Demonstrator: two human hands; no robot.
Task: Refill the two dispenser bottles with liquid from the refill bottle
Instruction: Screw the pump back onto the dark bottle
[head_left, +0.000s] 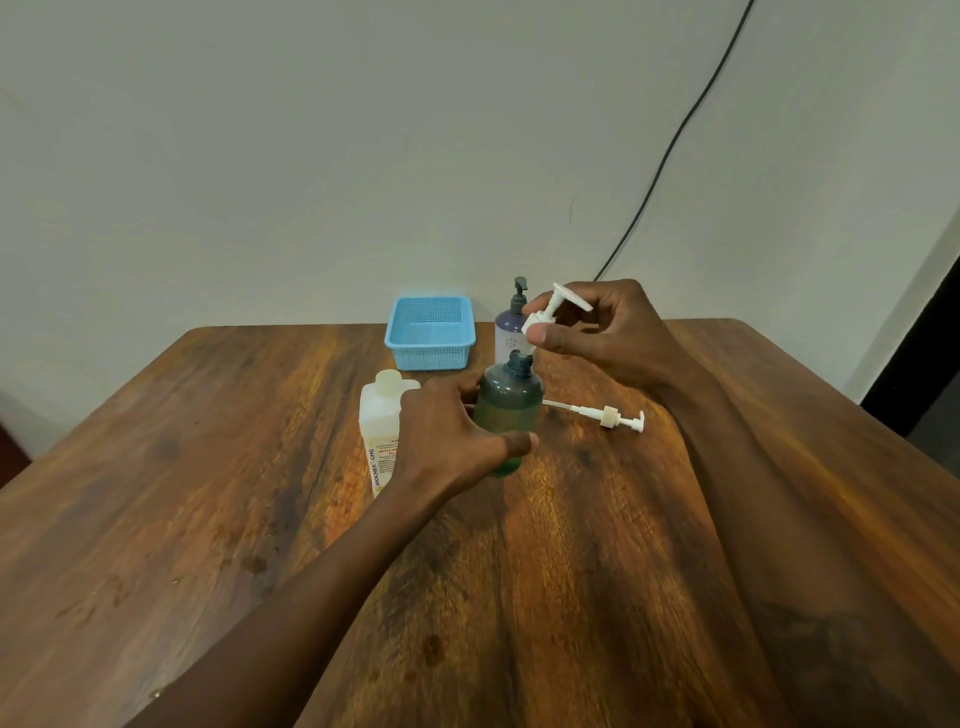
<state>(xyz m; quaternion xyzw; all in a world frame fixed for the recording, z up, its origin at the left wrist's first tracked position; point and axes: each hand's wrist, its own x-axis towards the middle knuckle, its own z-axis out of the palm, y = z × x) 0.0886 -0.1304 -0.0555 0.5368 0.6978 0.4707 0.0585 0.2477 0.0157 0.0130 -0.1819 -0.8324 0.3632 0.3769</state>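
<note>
While the left hand (441, 431) grips the green dispenser bottle (506, 415) mid-table, the right hand (608, 332) pinches a white pump (548, 310) just above its neck. The purple dispenser bottle (506, 322), farther back, has its pump on. The refill bottle (376, 421) stands at left, so I'd judge most remains.

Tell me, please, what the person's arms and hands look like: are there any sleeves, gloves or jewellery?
The left forearm and right forearm are bare, with no sleeve in view. The left hand and right hand wear no gloves. No ring, watch or bracelet shows on the visible fingers and wrists, and no markings.
</note>
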